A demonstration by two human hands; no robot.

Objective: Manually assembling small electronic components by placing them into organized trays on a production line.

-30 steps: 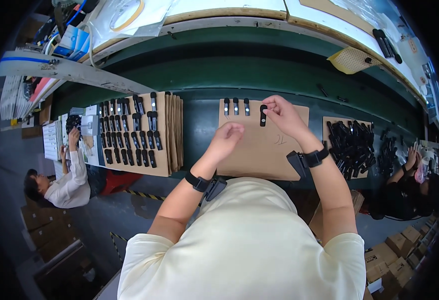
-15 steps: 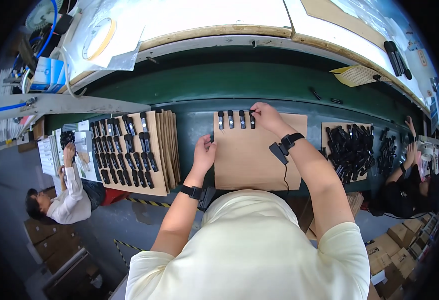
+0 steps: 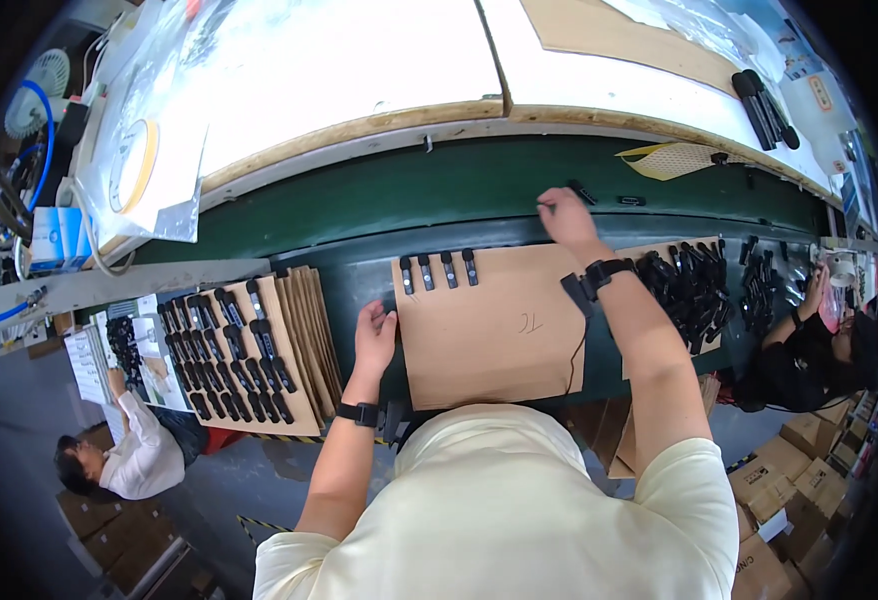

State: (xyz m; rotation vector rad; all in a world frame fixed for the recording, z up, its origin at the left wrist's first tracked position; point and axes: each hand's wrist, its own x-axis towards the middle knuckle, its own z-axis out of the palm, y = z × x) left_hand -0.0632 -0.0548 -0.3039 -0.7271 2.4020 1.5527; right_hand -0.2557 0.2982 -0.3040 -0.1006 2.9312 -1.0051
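In the head view, the left hand (image 3: 376, 338), left of centre, is loosely parted and empty beside the card (image 3: 489, 355), where four mics (image 3: 448, 270) line the upper left. Above centre right, the right hand (image 3: 566, 216) curls near a loose mic (image 3: 583, 193); I can't tell whether it holds anything.

Brown card (image 3: 479, 350) lies flat, written on. Four black sticks (image 3: 449, 270) in row along far edge, round tips away. Loose stick (image 3: 584, 193) slanted beyond.
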